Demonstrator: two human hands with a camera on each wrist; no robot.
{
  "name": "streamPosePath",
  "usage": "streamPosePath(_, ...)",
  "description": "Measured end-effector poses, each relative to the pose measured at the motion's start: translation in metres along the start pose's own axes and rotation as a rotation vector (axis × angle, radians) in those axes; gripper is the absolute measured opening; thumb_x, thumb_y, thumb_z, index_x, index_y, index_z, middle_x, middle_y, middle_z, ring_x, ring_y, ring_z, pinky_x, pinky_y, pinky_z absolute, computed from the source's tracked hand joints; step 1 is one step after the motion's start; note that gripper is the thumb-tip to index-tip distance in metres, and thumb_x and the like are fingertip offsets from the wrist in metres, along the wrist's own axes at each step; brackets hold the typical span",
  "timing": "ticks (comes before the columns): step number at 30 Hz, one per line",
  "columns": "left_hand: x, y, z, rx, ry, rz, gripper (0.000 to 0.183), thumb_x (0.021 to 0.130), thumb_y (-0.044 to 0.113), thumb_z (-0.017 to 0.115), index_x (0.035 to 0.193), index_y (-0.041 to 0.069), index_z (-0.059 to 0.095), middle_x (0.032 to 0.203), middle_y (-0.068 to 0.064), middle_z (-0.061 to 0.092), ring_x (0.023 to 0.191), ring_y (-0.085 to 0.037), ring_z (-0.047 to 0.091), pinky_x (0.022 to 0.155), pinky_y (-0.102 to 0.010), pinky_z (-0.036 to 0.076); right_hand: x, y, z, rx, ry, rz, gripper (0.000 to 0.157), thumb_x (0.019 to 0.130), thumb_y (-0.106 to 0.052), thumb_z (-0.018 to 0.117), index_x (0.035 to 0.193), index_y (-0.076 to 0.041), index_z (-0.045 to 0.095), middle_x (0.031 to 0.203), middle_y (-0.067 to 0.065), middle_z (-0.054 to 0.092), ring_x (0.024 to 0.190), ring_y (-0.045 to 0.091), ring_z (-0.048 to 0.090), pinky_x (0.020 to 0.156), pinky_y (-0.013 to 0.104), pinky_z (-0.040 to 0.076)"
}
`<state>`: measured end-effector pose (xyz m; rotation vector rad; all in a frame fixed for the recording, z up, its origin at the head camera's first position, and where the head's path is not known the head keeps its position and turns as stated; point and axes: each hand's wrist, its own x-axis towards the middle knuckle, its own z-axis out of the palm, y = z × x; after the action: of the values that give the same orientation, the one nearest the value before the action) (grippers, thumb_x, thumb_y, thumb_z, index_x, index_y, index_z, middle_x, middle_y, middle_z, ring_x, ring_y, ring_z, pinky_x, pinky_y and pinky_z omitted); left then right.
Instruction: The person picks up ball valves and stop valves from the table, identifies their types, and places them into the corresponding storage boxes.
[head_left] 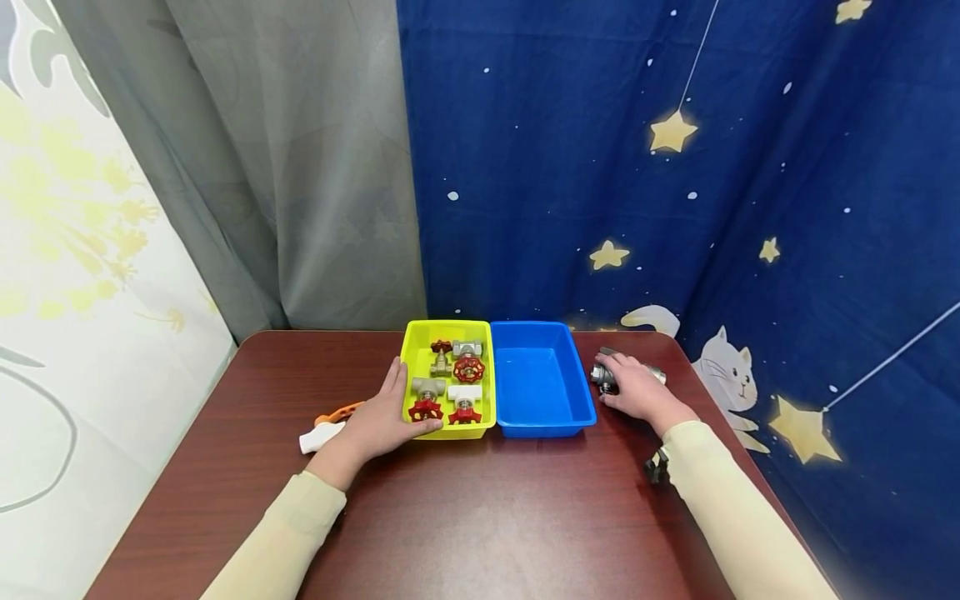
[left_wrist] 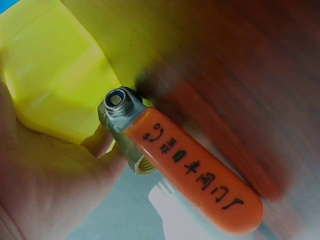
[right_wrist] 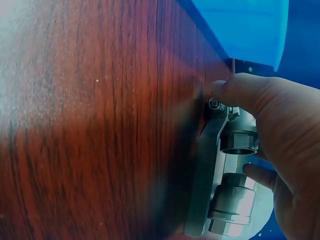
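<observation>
The lever valve (right_wrist: 204, 170) lies on the table (head_left: 510, 517) at far right, just right of the blue tray (head_left: 546, 431), its long lever running roughly left to right. The right hand (head_left: 637, 389) is much the nearer — its thumb and fingers curl round the valve's left end, how firmly I cannot tell. A metal fitting (right_wrist: 231, 202) sits beside the lever. Well to the left, the left hand (head_left: 378, 419) rests against the yellow tray (head_left: 468, 432) — fingers extended, thumb spread, gripping nothing.
</observation>
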<state>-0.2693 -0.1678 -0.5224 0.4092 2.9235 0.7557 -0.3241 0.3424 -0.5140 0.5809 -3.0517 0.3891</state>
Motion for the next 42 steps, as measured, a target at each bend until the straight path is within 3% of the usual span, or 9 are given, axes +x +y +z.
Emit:
streamPosePath(17, -0.001, 0.002, -0.001, -0.013, -0.005, -0.016, 0.137, 0.088, 0.085, 0.07, 0.177, 0.004, 0.005, 0.186, -0.015, -0.004, 0.144, -0.047, 0.056, 0.111, -0.061, 0.053, 0.005, 0.003, 0.006, 0.006, -0.012, 0.009, 0.076, 0.094, -0.012, 0.083, 0.16, 0.004, 0.05, 0.166, 0.031, 0.047, 0.153, 0.054, 0.041, 0.123, 0.069, 0.036)
streamPosePath(42, -0.001, 0.002, -0.001, -0.005, 0.0, -0.004, 0.138, 0.089, 0.086, 0.068, 0.176, 0.0, 0.005, 0.185, -0.018, -0.002, 0.142, -0.048, 0.058, 0.11, -0.061, 0.054, 0.012, 0.0, 0.007, 0.014, -0.084, 0.094, 0.084, 0.094, -0.02, 0.083, 0.165, 0.002, 0.044, 0.168, 0.034, 0.041, 0.153, 0.059, 0.038, 0.122, 0.072, 0.035)
